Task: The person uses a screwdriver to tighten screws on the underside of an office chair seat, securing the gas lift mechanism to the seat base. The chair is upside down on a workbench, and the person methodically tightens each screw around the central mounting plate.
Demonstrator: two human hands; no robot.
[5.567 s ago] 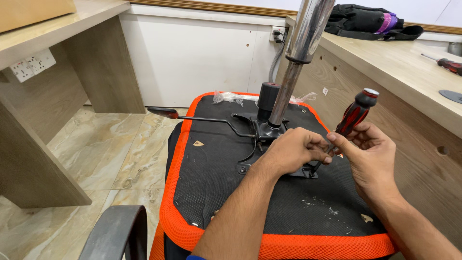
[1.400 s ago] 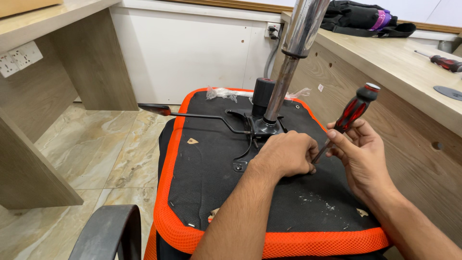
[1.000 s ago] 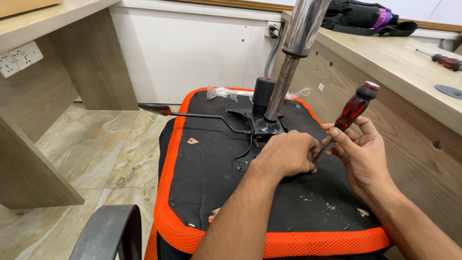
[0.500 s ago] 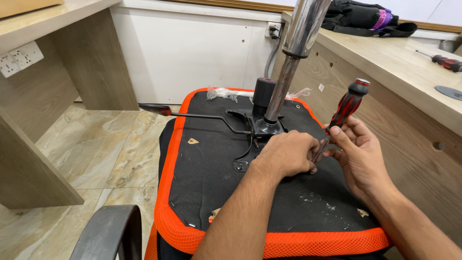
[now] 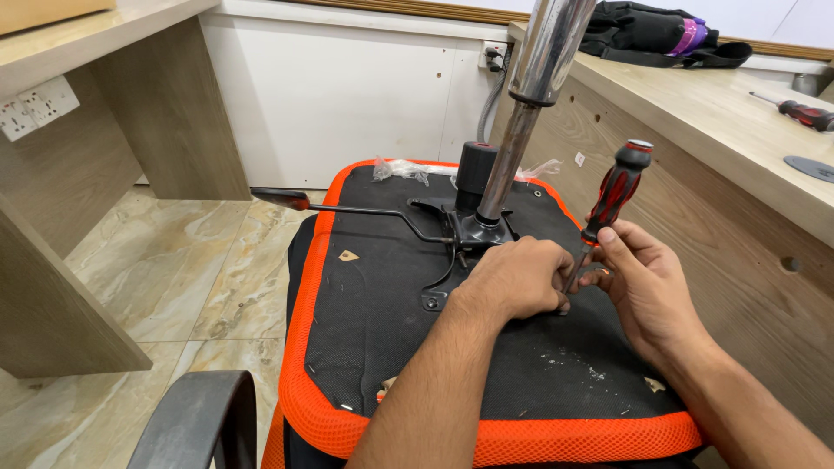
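1. My right hand point(image 5: 647, 282) grips a screwdriver point(image 5: 612, 193) by the lower handle; its red-and-black handle tilts up toward the desk point(image 5: 721, 122) edge.
2. My left hand point(image 5: 519, 276) is curled shut over the mechanism plate point(image 5: 452, 239), touching the screwdriver's shaft; what it pinches I cannot tell.
3. Both work near the middle of the upturned seat point(image 5: 391, 304), just beside the gas column point(image 5: 512, 148).
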